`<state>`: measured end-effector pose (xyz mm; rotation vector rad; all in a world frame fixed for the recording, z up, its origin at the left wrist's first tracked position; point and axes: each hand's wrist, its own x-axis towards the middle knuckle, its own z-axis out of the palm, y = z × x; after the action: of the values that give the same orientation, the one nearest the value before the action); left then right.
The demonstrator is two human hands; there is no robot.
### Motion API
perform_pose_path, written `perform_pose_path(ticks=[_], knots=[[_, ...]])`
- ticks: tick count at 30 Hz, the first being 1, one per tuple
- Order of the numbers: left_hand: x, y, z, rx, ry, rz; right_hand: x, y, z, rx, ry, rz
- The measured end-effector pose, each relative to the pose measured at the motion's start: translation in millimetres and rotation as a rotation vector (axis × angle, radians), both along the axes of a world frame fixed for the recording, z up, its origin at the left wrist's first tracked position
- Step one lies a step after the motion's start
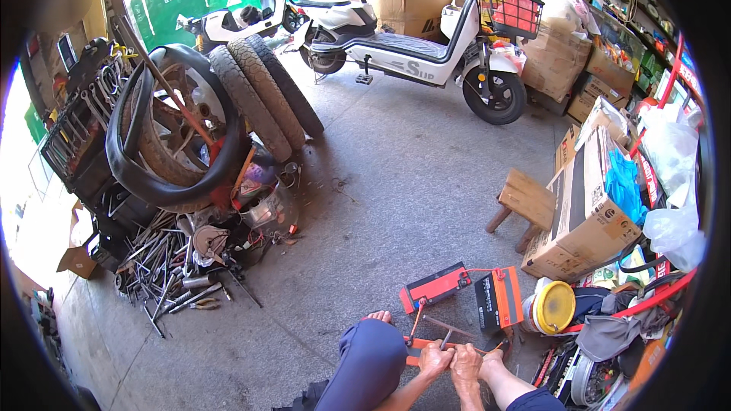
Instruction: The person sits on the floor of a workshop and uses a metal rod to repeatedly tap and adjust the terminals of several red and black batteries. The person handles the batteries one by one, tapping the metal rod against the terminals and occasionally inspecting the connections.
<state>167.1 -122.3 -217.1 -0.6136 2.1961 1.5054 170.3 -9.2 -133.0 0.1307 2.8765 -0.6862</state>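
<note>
My left hand is closed at the upper side of an orange-and-black battery lying low between my feet. A short grey metal rod sticks up from its fingers; the tool's kind is unclear. Right beside it, my right hand is closed with fingers curled down, and what it grips is hidden. Beyond my hands lie a red-and-black battery and an orange-and-black battery, joined by a red wire. Another red lead runs from the first battery down toward the one at my hands.
Tires, a black inner tube and a heap of tools fill the left. A white electric scooter stands at the back. On the right are a wooden stool, a cardboard box and a yellow-lidded bucket.
</note>
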Motion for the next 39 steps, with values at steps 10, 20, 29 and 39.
perform_pose_path(ticks=[10,20,29,39], knots=[[-3,1,7,-0.012,-0.011,0.032,0,11,-6,0.053,0.011,0.029],[-8,-10,11,-0.074,-0.083,-0.157,2,11,-11,0.07,0.034,0.066],[-11,-9,24,-0.1,-0.114,-0.199,5,7,-20,0.086,0.086,0.105],[-15,-16,34,-0.164,-0.164,-0.245,8,-12,-40,0.114,0.143,0.134]])
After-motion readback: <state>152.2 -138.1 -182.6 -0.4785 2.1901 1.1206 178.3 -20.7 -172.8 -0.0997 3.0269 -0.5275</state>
